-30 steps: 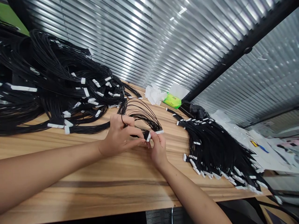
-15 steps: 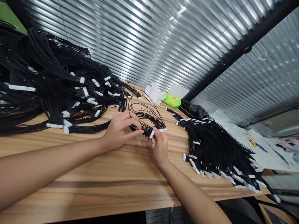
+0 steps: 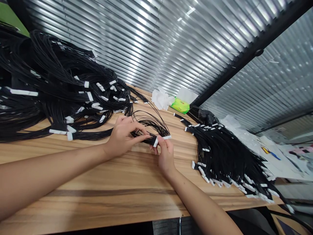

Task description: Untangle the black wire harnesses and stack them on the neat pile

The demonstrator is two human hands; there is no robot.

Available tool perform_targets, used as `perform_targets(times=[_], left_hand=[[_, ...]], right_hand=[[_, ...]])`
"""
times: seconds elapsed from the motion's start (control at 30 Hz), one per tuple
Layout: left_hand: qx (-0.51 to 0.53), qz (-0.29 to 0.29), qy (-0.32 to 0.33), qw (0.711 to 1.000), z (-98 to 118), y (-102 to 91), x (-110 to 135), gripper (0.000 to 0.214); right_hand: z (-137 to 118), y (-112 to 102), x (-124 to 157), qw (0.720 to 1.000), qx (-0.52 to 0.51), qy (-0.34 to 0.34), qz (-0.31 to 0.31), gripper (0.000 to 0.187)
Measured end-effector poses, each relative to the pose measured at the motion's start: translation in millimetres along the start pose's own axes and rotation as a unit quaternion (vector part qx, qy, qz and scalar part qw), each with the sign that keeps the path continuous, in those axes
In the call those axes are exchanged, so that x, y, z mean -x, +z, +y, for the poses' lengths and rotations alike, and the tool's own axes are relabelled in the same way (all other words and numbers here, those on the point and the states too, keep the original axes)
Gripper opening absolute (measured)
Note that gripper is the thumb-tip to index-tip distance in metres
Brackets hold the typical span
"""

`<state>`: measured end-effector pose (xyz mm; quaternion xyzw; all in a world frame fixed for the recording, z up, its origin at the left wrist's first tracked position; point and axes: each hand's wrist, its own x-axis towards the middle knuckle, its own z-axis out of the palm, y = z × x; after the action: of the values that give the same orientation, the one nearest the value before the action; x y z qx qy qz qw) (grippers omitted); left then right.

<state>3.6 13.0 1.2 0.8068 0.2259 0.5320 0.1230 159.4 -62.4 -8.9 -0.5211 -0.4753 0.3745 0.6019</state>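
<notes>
I count one wire bundle (image 3: 152, 141), black, with two white connectors (image 3: 167, 137), left of and nearer than the one green packet (image 3: 180, 104). The right hand's (image 3: 166, 155) grip holds the connector end; the left hand (image 3: 121, 133) pinches its wires

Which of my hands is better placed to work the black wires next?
Probably your left hand: its fingertips are at the black wires, while your right hand is holding the white connectors.

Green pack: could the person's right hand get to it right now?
Probably: tabletop lies between the right hand and the green pack, though the hand would likely have to release the white connector.
</notes>
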Motion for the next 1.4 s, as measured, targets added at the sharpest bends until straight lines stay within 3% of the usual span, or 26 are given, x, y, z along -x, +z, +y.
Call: perform_targets(times=[0.1,0.2,0.37,0.53,0.77,0.97,1.1,1.23,1.4], left_hand=[[0.004,0.018,-0.041,0.999,0.8,-0.7,-1.5,0.021],[0.012,0.010,-0.032,0.999,-0.2,-0.7,-1.2,0.023],[0.113,0.009,-0.001,0.994,-3.1,2.0,2.2,0.019],[0.061,-0.037,0.071,0.995,-4.3,0.6,0.6,0.010],[0.020,-0.092,0.045,0.995,-5.5,2.2,1.3,0.004],[-0.014,-0.121,0.089,0.989,-1.9,0.9,-1.2,0.011],[-0.054,-0.138,0.086,0.985,0.0,-0.4,-2.3,0.012],[-0.064,-0.136,0.092,0.984,0.8,-0.1,-0.8,0.011],[-0.071,-0.084,0.079,0.991,2.1,0.0,1.6,0.011]], right_hand=[[0.2,0.3,0.5,1.000,-0.004,0.005,-0.003,0.038],[0.3,0.5,0.5,1.000,-0.009,0.007,-0.003,0.037],[0.9,0.2,0.9,1.000,-0.007,0.003,-0.006,0.036],[-0.4,-0.3,1.3,1.000,-0.006,-0.001,-0.011,0.036],[-0.1,1.0,-0.1,1.000,-0.011,0.002,-0.013,0.036],[4.0,-0.3,-1.0,1.000,0.001,0.006,-0.013,0.036],[4.5,-0.5,-0.7,1.000,0.007,0.011,-0.008,0.037],[2.5,-1.3,-1.1,1.000,0.009,0.011,-0.004,0.037],[-0.6,-3.0,-5.0,1.000,0.007,0.012,0.001,0.036]])
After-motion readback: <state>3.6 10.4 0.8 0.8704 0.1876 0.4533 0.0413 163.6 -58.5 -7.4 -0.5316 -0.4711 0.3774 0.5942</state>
